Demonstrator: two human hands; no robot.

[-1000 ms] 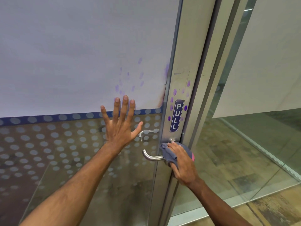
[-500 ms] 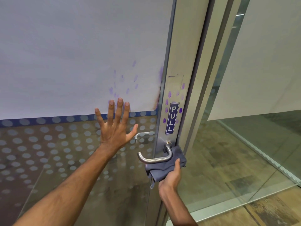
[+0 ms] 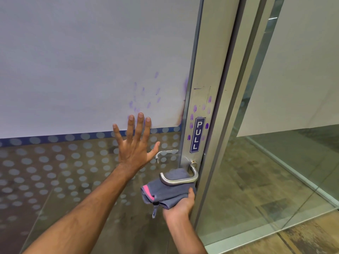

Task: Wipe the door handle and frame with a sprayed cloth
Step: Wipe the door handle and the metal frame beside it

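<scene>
A silver lever door handle (image 3: pixel 180 177) sticks out from the metal door frame (image 3: pixel 207 74), just under a blue PULL label (image 3: pixel 197 137). My right hand (image 3: pixel 180 203) grips a bunched grey cloth (image 3: pixel 165 191) with a pink edge from below, pressing it up against the underside of the handle. My left hand (image 3: pixel 135 143) lies flat on the glass door (image 3: pixel 73 70) with fingers spread, left of the handle. Purple fingerprint smudges (image 3: pixel 200 109) dot the frame and the white panel above the label.
The door's lower glass carries a dotted frosted pattern (image 3: pixel 55 171) and a blue stripe. A second handle (image 3: pixel 165 154) shows through the glass on the far side. To the right stands a glass partition (image 3: pixel 275 171) above a worn wooden floor (image 3: pixel 302 239).
My right hand slid the cloth from the handle's base on the frame down and left, under the lever. The left hand stayed flat on the glass.
</scene>
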